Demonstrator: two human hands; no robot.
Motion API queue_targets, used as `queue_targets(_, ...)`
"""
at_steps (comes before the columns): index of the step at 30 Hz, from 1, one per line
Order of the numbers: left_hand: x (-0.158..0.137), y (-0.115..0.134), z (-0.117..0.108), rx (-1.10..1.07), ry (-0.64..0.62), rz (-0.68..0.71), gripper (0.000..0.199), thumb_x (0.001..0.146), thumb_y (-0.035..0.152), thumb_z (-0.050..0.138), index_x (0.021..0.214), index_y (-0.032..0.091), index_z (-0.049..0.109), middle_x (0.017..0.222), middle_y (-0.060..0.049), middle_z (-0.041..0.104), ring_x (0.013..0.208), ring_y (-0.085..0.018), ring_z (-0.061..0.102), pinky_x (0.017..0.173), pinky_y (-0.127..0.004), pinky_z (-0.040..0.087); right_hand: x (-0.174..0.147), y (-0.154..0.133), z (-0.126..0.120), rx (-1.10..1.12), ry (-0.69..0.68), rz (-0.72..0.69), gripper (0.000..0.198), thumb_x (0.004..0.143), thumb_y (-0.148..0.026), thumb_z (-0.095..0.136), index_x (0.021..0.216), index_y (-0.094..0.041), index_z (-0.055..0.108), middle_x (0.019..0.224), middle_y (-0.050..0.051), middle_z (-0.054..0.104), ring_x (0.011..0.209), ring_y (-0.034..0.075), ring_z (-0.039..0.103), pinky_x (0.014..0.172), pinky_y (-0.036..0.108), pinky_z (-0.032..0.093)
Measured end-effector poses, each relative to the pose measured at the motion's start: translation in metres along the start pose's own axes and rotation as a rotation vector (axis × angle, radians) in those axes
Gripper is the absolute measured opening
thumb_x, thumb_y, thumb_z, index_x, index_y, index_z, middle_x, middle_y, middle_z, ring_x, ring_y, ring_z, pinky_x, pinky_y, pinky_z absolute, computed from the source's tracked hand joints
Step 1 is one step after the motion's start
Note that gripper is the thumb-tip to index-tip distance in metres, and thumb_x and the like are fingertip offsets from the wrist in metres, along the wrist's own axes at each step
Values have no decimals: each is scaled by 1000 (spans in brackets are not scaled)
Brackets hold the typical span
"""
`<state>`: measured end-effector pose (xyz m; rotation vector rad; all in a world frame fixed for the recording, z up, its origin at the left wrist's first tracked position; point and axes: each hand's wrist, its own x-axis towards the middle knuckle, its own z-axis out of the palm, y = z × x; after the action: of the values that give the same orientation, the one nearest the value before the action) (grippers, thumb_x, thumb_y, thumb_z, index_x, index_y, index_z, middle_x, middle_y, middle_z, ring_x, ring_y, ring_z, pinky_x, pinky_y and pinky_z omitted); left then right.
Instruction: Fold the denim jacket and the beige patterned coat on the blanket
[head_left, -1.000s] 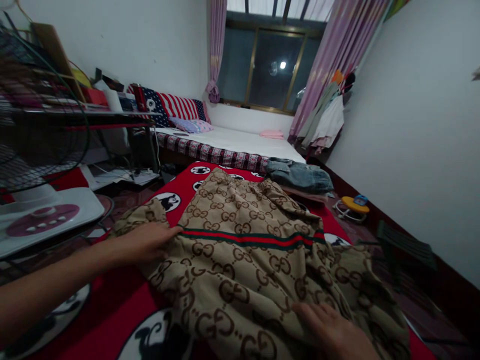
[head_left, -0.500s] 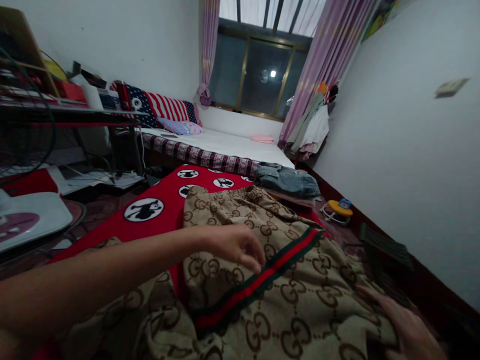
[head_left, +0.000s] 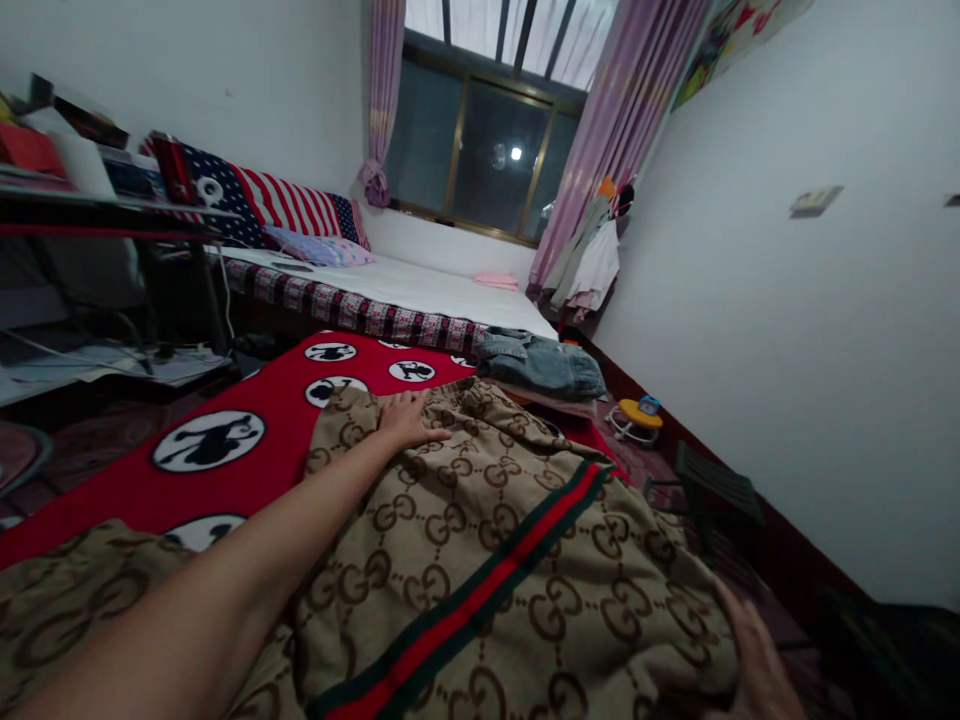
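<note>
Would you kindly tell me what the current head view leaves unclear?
Beige, brown-patterned cloth garment: head view, near end cut off by the bottom edge.
Bare right hand: head view, blurred and cut by the bottom edge, so its grip is unclear.
Bare left hand: head view, palm hidden by the back of the hand.
Small blue object on the round yellow stool: head view, too small to identify.

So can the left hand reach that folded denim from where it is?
Probably, with a stretch: the left hand is on the patterned garment, and nothing tall seems to stand between it and the folded denim.
</note>
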<state>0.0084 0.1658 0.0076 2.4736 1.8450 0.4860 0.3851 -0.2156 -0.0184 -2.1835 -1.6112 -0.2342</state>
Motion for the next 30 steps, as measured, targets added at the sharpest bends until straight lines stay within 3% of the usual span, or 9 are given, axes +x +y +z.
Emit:
queue_targets(4,-8,-2,-1,26,24,34,106,65,83,56,147,18,37,130,-20,53,122,-36,48,103,-43,36,30,-21,-12,66,-142,98,94,62,-30,63,149,-20,30,127,15,60,116,35,60,91,42,51)
queue_targets(8,-10,-3,-6,-3,-20,20,95,67,80,57,141,22,46,130,-18,53,120,-35,51,98,-42,41,42,-42,-24,72,-187,173,80,59,-28,60,138,-22,46,113,10,69,101,32,67,77,36,52)
queue_targets(12,-13,-4,-12,-63,-53,-68,99,66,77,62,144,20,40,133,-20,53,119,-36,53,96,-43,44,38,-54,-29,46,-210,208,72,61,-27,56,132,-26,49,101,6,73,90,31,70,66,34,48)
queue_targets(14,-14,-6,-14,-54,-33,-92,98,64,78,62,142,22,43,137,-20,50,125,-38,48,101,-46,39,36,-54,-28,64,-226,204,70,62,-27,55,132,-26,48,105,7,73,93,30,70,68,33,49)
queue_targets(17,-13,-11,-14,-3,-11,-144,104,59,84,59,140,21,47,147,-22,39,139,-44,27,110,-57,22,33,-48,-25,80,-169,179,68,64,-26,53,132,-26,47,111,7,71,96,29,69,71,33,50)
queue_targets(19,-11,-14,-13,7,-33,-164,109,58,87,56,142,18,44,146,-25,40,140,-45,25,111,-61,15,32,-45,-23,53,-156,175,68,64,-28,54,132,-26,48,112,8,70,96,29,69,71,33,50)
queue_targets(22,-10,-17,-10,19,21,-166,105,60,85,56,139,16,45,132,-25,54,127,-41,45,109,-57,23,31,-47,-21,5,-150,172,67,65,-29,54,131,-26,50,113,8,70,97,30,68,70,34,51)
queue_targets(25,-14,-16,-9,4,111,-145,95,64,78,60,134,15,48,118,-21,63,113,-37,57,99,-47,39,26,-53,-16,-29,-30,146,63,66,-29,50,129,-26,52,109,7,71,93,29,69,68,34,50)
queue_targets(30,-34,-14,-20,-113,78,-139,64,74,60,62,125,23,55,101,-12,72,98,-32,67,79,-34,48,19,-50,-11,20,40,102,53,69,-36,53,121,-27,57,107,5,72,89,27,69,66,32,51)
